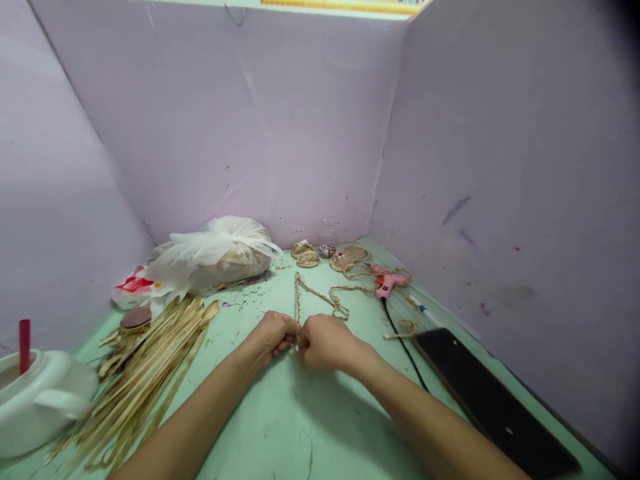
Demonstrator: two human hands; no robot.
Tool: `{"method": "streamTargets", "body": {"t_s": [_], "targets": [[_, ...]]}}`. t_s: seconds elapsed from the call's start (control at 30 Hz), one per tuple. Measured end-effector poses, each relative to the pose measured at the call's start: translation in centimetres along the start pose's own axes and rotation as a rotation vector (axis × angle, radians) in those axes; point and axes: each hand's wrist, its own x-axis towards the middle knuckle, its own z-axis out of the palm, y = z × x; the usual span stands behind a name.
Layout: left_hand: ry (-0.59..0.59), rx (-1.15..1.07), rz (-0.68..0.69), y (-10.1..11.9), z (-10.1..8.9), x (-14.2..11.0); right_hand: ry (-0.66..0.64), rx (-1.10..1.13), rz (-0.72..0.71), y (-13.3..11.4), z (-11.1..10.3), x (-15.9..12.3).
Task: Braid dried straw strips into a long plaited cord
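A thin braided cord (299,297) of tan fibre runs up from between my hands, bends sharply, and winds off to the right across the table. My left hand (276,331) is closed on its near end, fingers curled. Right against it, my right hand (323,340) is also closed at the same spot on the cord. The exact grip of the fingertips is hidden by the knuckles. To the left of my left forearm lies a bundle of long, flat dried strips (155,367).
A pink glue gun (391,285) with a black cable and a long black tray-like slab (493,400) lie right. Coiled fibre pieces (307,257) sit at the back. A stuffed plastic bag (215,257) and a white pot (45,403) stand left. Lilac walls enclose the green table (250,427).
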Motion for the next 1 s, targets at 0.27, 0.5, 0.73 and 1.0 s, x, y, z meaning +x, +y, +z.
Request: {"method": "streamTargets", "body": {"t_s": [0.27,0.5,0.73,1.0], "targets": [[-0.098,0.03,0.032,-0.3,-0.5,0.4,0.016,0.861,0.254,4.0,0.2,3.3],[-0.1,0.076,0.045,-0.3,-0.7,0.6,-0.147,1.119,0.27,2.2,2.5,3.7],[0.019,0.388,0.153,-0.2,-0.8,0.4,-0.095,1.161,0.241,2.9,3.7,4.2],[0.32,0.889,0.176,0.8,0.4,-2.6,-0.127,1.174,0.266,2.5,3.9,4.0]]}}
